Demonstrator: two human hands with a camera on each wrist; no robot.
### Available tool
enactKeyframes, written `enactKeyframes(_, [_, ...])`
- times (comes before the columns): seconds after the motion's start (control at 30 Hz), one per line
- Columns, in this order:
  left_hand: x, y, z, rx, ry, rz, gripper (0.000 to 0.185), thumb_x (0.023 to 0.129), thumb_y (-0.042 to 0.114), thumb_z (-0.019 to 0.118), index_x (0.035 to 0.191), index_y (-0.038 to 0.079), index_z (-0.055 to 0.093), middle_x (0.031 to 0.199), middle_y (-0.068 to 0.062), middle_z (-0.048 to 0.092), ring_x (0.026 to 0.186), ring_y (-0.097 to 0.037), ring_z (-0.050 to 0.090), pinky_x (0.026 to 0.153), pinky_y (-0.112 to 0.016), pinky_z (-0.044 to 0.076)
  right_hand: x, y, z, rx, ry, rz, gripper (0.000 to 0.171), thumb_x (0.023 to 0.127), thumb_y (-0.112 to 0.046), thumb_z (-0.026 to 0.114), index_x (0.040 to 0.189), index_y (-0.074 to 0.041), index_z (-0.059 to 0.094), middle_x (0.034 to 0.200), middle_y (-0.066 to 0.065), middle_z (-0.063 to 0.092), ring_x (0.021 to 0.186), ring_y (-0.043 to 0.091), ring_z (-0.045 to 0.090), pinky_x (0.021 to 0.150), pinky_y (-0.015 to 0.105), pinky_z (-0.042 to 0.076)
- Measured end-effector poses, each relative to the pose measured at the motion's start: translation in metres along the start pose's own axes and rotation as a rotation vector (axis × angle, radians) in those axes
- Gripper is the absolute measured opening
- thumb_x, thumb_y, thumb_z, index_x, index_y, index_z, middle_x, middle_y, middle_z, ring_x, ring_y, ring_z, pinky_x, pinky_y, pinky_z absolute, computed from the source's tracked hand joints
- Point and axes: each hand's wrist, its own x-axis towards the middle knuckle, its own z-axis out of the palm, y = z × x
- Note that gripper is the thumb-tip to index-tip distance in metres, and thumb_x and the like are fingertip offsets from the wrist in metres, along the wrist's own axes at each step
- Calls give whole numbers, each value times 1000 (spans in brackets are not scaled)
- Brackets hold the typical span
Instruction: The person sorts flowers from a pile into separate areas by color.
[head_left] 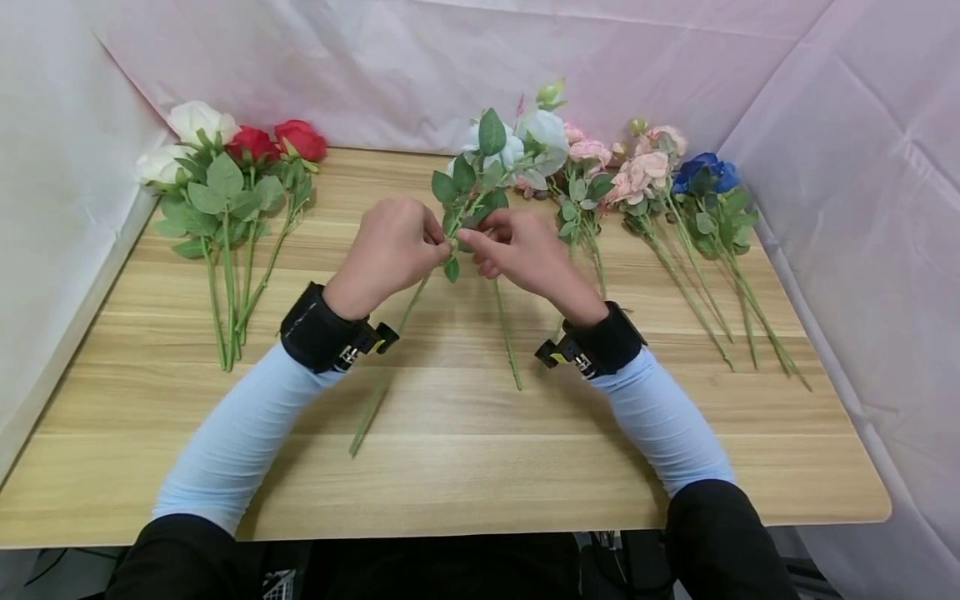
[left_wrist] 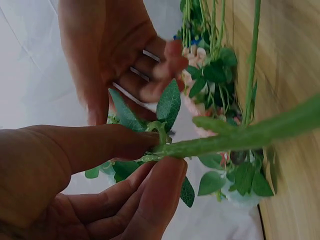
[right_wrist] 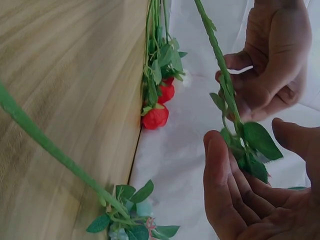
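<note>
My left hand (head_left: pixel 393 254) pinches a green artificial flower stem (left_wrist: pixel 235 140) between thumb and fingertips, just below its leaves (left_wrist: pixel 169 106). The stem slants, its lower end pointing toward the table's front edge. Facing it, my right hand (head_left: pixel 528 254) is beside the leaves; in the right wrist view its thumb and fingers stand apart around a leafy part (right_wrist: pixel 260 140) without pinching it. Pale blue blooms (head_left: pixel 546 137) overlap the top of the held stem in the head view. A second stem (head_left: pixel 506 337) lies on the table below my right hand.
White roses (head_left: pixel 198 121) and red roses (head_left: pixel 300 139) lie at the table's (head_left: pixel 465 475) back left. Pink flowers (head_left: pixel 641 175) and a blue flower (head_left: pixel 705 173) lie at the back right, stems toward me. White cloth (head_left: pixel 375 71) hangs behind and at both sides.
</note>
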Motion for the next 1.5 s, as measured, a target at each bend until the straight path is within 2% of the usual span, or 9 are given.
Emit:
enactKeyframes(0.2, [-3, 8, 6, -51, 8, 16, 15, 91, 15, 70, 84, 9, 82, 80, -7, 79, 78, -23, 73, 73, -40, 53, -2, -4, 4, -31, 76, -7, 28, 103, -35, 65, 98, -7, 68, 84, 11, 77, 68, 19, 75, 66, 38, 59])
enactKeyframes(0.37, [-3, 10, 9, -100, 19, 8, 15, 92, 16, 71, 89, 8, 82, 83, -7, 80, 79, -21, 74, 74, -38, 54, -2, -4, 6, -15, 114, -15, 25, 103, -30, 65, 96, -7, 66, 80, 10, 73, 65, 20, 73, 63, 35, 59])
enactKeyframes(0.57, [-3, 12, 12, -131, 20, 13, 16, 94, 15, 69, 93, 6, 82, 83, -9, 79, 77, -22, 72, 72, -37, 53, -1, -2, 6, -23, 145, -42, 25, 104, -27, 65, 91, -6, 64, 78, 11, 69, 67, 25, 72, 65, 34, 61])
enactKeyframes(0.77, [-3, 13, 13, -131, 13, 13, 15, 94, 17, 71, 96, 5, 81, 84, -9, 79, 77, -22, 72, 73, -36, 52, 1, -2, 5, 12, 139, -42, 20, 103, -22, 65, 94, -4, 65, 82, 13, 70, 65, 19, 71, 64, 31, 61])
enactKeyframes(0.9, [-3, 12, 12, -146, 14, 24, 20, 95, 21, 73, 105, 5, 79, 85, -9, 79, 73, -21, 71, 68, -32, 49, 3, -2, 2, 80, 115, -18, 18, 103, -18, 65, 100, -1, 68, 87, 12, 73, 66, 15, 71, 67, 32, 62])
enactKeyframes(1.13, [-3, 4, 2, -240, 69, -32, 33, 98, 29, 72, 121, 6, 68, 86, -10, 79, 61, -19, 71, 63, -32, 48, 9, 2, -18, 172, 68, 63, 17, 102, -17, 66, 103, 0, 69, 86, 6, 70, 70, 19, 71, 75, 41, 63])
enactKeyframes(1.33, [2, -2, -3, -261, 64, -57, 37, 99, 31, 69, 129, 8, 65, 87, -11, 78, 63, -21, 72, 65, -33, 47, 20, 10, -50, 223, 60, 140, 18, 102, -18, 66, 109, -1, 67, 92, 4, 69, 76, 17, 70, 74, 32, 61])
enactKeyframes(1.4, [3, -3, -3, -264, 57, -67, 38, 100, 31, 68, 130, 8, 64, 88, -11, 78, 64, -21, 73, 65, -33, 48, 29, 9, -61, 209, 48, 177, 16, 103, -19, 64, 105, -3, 63, 95, 4, 65, 78, 16, 68, 74, 30, 61])
enactKeyframes(1.5, [3, -6, -3, -267, 51, -83, 38, 100, 30, 68, 130, 8, 64, 89, -11, 78, 64, -21, 73, 66, -33, 49, 49, 10, -73, 133, 2, 243, 19, 106, -23, 59, 99, -7, 54, 98, 4, 60, 80, 16, 63, 76, 30, 60])
